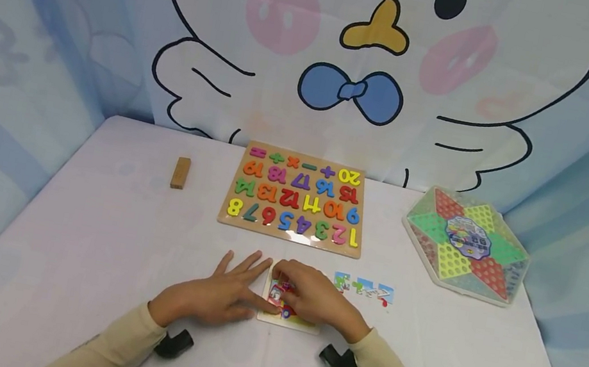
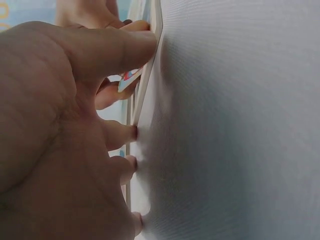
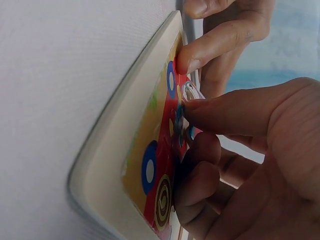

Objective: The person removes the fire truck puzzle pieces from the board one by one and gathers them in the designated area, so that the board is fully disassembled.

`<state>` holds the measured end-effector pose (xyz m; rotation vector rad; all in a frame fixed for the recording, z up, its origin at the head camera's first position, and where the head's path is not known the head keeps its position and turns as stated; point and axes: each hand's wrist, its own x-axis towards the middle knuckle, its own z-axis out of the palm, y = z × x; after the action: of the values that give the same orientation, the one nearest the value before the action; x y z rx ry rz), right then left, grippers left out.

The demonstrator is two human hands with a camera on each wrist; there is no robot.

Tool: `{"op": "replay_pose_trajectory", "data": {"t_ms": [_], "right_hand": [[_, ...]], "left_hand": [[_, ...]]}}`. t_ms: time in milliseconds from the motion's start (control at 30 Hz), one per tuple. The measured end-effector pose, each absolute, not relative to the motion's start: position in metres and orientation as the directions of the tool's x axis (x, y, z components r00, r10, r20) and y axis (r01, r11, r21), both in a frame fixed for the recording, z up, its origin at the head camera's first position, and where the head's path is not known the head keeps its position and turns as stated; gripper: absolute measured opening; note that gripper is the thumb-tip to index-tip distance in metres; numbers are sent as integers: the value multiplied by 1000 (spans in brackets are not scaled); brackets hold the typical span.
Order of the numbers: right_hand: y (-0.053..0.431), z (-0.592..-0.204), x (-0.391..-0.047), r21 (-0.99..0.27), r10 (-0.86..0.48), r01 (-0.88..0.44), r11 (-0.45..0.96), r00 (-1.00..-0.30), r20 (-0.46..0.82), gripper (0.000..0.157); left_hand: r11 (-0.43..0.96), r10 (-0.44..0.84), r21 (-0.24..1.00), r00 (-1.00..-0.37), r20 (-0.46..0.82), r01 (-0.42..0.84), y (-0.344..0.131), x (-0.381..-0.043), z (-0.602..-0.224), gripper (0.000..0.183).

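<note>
A small jigsaw puzzle board (image 3: 107,162) with a pale frame and a red vehicle picture lies on the table between the hands. My right hand (image 1: 313,294) bends over it and pinches a puzzle piece (image 2: 131,77) between thumb and fingers. That piece stands tilted above the board in the left wrist view; the fingers mostly hide it from the head view. My left hand (image 1: 223,295) rests at the board's left side with fingers spread on the table. Its thumb presses on the board's picture. Several loose puzzle pieces (image 1: 365,287) lie just right of the board.
A wooden number board (image 1: 290,238) with coloured digits lies behind the hands. A wooden block (image 1: 180,173) is at the back left. A hexagonal Chinese checkers box (image 1: 465,244) lies at the right. Black wrist mounts (image 1: 174,344) hang under the sleeves.
</note>
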<state>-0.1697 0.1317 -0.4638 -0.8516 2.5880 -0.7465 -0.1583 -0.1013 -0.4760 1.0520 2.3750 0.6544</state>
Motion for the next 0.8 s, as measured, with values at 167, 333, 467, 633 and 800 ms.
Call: {"op": "replay_pose_trajectory", "data": {"t_ms": [167, 333, 467, 633, 800], "right_hand": [[132, -465, -170, -588, -626, -452, 671, -770, -123, 21], [132, -466, -171, -606, -631, -451, 656, -768, -112, 20], [133, -466, -171, -626, -641, -453, 635, -761, -99, 20], [135, -468, -172, -669, -652, -441, 599, -753, -87, 19], [140, -466, -174, -713, -652, -417, 564, -754, -75, 18]], "left_hand": [[605, 760, 587, -611, -223, 538, -101, -158, -474, 36], [610, 755, 588, -616, -226, 532, -100, -157, -472, 36], [610, 754, 589, -617, -225, 530, -100, -157, -472, 36], [612, 753, 586, -618, -226, 532, -100, -157, -473, 37], [616, 752, 576, -618, -228, 537, -99, -157, -473, 37]]}}
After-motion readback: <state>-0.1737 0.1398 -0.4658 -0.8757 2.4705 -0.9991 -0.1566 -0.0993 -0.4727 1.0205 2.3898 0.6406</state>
